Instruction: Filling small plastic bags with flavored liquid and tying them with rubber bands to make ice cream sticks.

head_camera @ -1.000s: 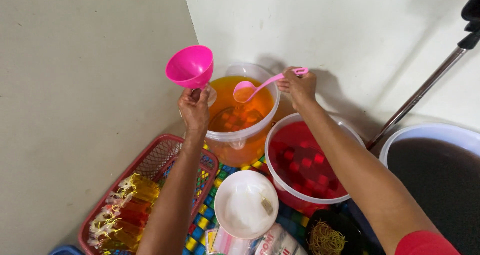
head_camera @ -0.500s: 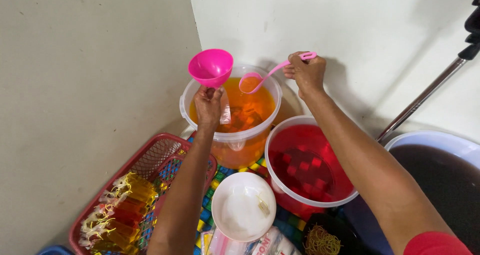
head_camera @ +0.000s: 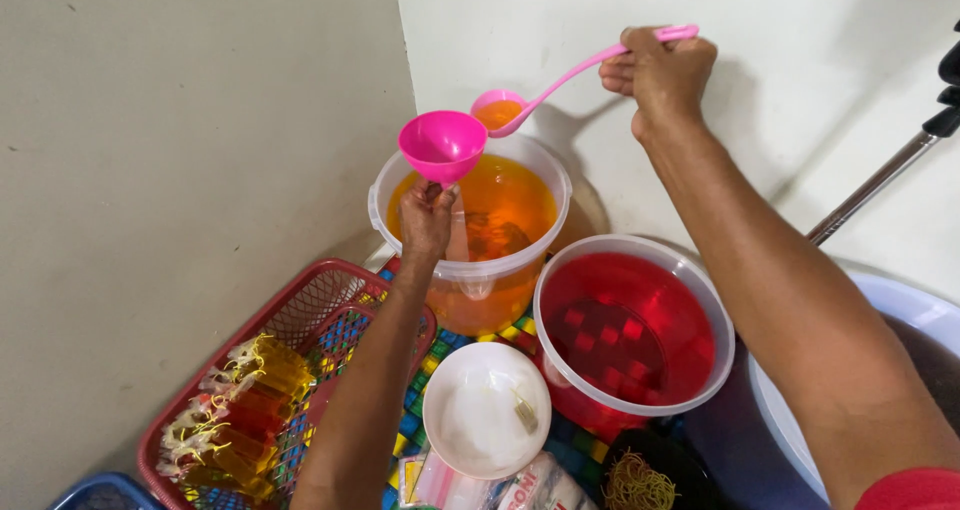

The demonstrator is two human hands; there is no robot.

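Since a moment before, her right hand had lifted the pink ladle, fingers clamped on its handle, above the funnel gripped in the left hand over the orange bucket.

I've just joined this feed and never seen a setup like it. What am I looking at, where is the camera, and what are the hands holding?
There is no machine: a person works with bare hands, filmed from a head-worn camera looking down. The left hand holds a pink funnel over a bucket of orange liquid. The right hand holds a pink ladle with orange liquid beside the funnel. Nearby are a bucket of red liquid, a white bowl and a red basket of filled, tied bags.
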